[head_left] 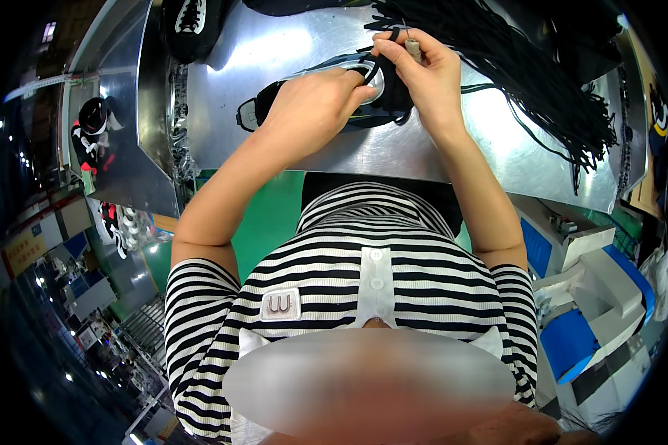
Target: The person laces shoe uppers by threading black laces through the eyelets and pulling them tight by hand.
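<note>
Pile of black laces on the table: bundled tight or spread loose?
Spread loose: the black laces fan out across the metal table, ends straggling apart near its edge.

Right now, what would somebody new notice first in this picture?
Both hands meet over a black shoe on the shiny metal table: the left hand rests on the shoe, and the right hand pinches a black lace. To their right, a big bundle of black laces fans across the table.
</note>
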The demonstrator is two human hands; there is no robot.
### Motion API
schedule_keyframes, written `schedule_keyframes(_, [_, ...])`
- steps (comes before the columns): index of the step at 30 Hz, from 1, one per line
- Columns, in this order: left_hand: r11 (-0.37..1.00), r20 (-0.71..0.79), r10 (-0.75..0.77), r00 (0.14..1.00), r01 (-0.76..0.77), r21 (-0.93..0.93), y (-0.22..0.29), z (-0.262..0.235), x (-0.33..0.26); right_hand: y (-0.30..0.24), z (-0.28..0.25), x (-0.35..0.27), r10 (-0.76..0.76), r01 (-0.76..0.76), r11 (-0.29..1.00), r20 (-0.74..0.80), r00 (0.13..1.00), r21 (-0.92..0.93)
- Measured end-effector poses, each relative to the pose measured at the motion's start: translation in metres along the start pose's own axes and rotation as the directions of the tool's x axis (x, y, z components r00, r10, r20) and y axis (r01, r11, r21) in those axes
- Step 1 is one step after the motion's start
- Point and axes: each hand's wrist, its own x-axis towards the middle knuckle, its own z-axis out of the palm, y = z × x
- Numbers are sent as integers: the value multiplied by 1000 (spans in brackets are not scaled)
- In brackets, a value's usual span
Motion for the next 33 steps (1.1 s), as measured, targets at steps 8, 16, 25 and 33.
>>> schedule_keyframes(8, [997,30,-80,996,80,19,-8,11,12,-1,-4,14,-57,73,979,89,994,-190])
schedule_keyframes(16, [992,-101,-111,989,117,52,-18,36,16,10,-14,-26,-58,4,938,-146,988,-346])
schedule_keyframes(25, [991,-110,-128,986,130,9,-22,42,16,16,-25,-64,-68,168,832,204,977,-528])
schedule_keyframes(33, [991,-94,-131,987,128,-33,-25,40,17,5,-24,-63,-93,191,783,191,977,-592])
